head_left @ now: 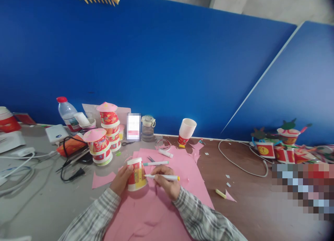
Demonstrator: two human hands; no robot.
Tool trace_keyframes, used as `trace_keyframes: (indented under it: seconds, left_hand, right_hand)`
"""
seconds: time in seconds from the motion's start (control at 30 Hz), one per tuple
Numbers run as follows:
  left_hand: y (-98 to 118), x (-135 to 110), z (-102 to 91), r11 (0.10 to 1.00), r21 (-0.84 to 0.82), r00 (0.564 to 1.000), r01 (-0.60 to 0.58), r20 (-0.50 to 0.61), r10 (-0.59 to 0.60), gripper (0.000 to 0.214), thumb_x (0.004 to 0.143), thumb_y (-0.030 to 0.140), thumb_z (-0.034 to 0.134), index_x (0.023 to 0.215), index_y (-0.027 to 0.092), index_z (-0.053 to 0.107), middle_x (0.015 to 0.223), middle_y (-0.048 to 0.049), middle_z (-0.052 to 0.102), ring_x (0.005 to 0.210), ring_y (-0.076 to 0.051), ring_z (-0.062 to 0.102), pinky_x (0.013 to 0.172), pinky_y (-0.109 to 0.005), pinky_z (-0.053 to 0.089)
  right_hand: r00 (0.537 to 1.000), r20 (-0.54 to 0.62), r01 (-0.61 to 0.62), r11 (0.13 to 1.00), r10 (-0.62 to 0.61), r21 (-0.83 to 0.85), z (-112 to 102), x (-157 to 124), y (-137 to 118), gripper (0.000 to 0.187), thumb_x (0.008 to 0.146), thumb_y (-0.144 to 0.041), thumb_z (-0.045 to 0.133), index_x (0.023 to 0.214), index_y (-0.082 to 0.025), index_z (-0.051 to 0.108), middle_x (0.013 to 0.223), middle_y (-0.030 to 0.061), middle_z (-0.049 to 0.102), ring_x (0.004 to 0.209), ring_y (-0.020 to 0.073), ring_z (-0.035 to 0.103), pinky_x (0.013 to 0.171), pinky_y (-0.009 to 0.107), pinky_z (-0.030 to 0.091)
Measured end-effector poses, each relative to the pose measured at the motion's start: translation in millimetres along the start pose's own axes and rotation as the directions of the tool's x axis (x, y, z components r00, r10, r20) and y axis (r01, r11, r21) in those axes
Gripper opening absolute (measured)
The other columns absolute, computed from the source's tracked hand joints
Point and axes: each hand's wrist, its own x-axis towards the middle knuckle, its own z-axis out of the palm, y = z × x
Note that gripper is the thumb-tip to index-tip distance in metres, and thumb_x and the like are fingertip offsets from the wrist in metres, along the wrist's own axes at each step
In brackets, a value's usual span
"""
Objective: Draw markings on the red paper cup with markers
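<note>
The table (261, 206) carries a pink paper sheet (161, 213), a water bottle (66, 114), stacked paper cups (186, 131) and a white cable (240, 161).

Left hand (122, 178) grips an upturned paper cup (137, 174) standing on pink paper (161, 213). Right hand (165, 180) holds a white marker (163, 177), tip against the cup's side. A second marker (156, 163) lies just behind. Two towers of decorated cups (103, 138) stand at left, near a water bottle (67, 115). A tilted cup stack (186, 130) sits by the blue partition (167, 60).
</note>
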Motion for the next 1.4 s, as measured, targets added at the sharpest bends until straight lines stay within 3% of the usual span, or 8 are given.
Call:
trace_keyframes:
  seconds: [0.5,0.63,0.73,1.0,1.23,1.4]
  left_hand:
    - [5.8,-4.6,4.2,0.988,-0.145,0.999,0.054,0.009,-0.054,0.061,0.04,0.059,0.072,0.083,0.017,0.06,0.068,-0.0064,0.068,0.063,-0.026,0.062,0.055,-0.034,0.051]
    - [7.9,-6.3,5.7,0.984,-0.166,0.998,0.061,0.016,-0.059,0.061,0.04,0.058,0.073,0.081,0.016,0.06,0.067,-0.0076,0.068,0.062,-0.026,0.063,0.054,-0.035,0.051]
    - [8.0,-6.1,5.8,0.983,-0.174,0.998,0.063,0.013,-0.062,0.06,0.04,0.058,0.073,0.079,0.015,0.06,0.062,-0.0073,0.068,0.057,-0.026,0.062,0.051,-0.035,0.051]
    - [7.3,-5.6,4.8,0.982,-0.177,0.998,0.058,0.0,-0.059,0.058,0.038,0.057,0.074,0.077,0.015,0.061,0.062,-0.007,0.067,0.057,-0.026,0.062,0.049,-0.033,0.051]
    - [10.7,-7.8,7.2,0.983,-0.173,0.998,0.055,0.002,-0.055,0.059,0.038,0.057,0.074,0.077,0.015,0.061,0.062,-0.0082,0.068,0.057,-0.027,0.062,0.051,-0.037,0.051]
    - [6.5,-5.1,5.0,0.985,-0.167,0.999,0.047,-0.012,-0.049,0.057,0.039,0.057,0.074,0.077,0.016,0.06,0.061,-0.0059,0.067,0.057,-0.025,0.062,0.049,-0.033,0.051]
  right_hand:
    - [1.0,-0.021,0.008,0.998,-0.007,0.065,-1.5,1.1,-1.6,0.011,0.066,-0.021,0.056,0.073,-0.018,0.064,0.045,-0.0049,0.053,0.039,0.0108,0.042,0.039,0.019,0.033]
    - [0.998,0.03,0.046,0.996,-0.049,0.078,0.8,-1.7,-0.2,0.013,0.066,-0.02,0.059,0.077,-0.018,0.064,0.05,-0.0041,0.054,0.042,0.011,0.043,0.042,0.02,0.034]
    - [0.996,0.075,0.039,0.999,-0.041,0.022,3.0,-4.2,-1.3,0.011,0.066,-0.018,0.057,0.074,-0.018,0.065,0.05,-0.0034,0.054,0.041,0.0112,0.043,0.041,0.02,0.033]
    - [0.996,0.065,0.07,0.989,-0.062,-0.13,4.0,-4.2,-4.2,0.014,0.067,-0.015,0.054,0.073,-0.018,0.066,0.053,-0.0026,0.056,0.046,0.0126,0.046,0.043,0.02,0.035]
    - [1.0,0.016,0.025,0.999,-0.024,-0.035,0.6,-2.6,-2.5,0.012,0.065,-0.016,0.055,0.072,-0.018,0.065,0.048,-0.0041,0.055,0.041,0.0122,0.046,0.041,0.02,0.036]
    - [0.996,0.06,0.079,0.987,-0.071,-0.142,4.4,-4.7,-6.2,0.014,0.066,-0.015,0.055,0.072,-0.018,0.066,0.052,-0.0029,0.056,0.044,0.0123,0.046,0.042,0.02,0.035]
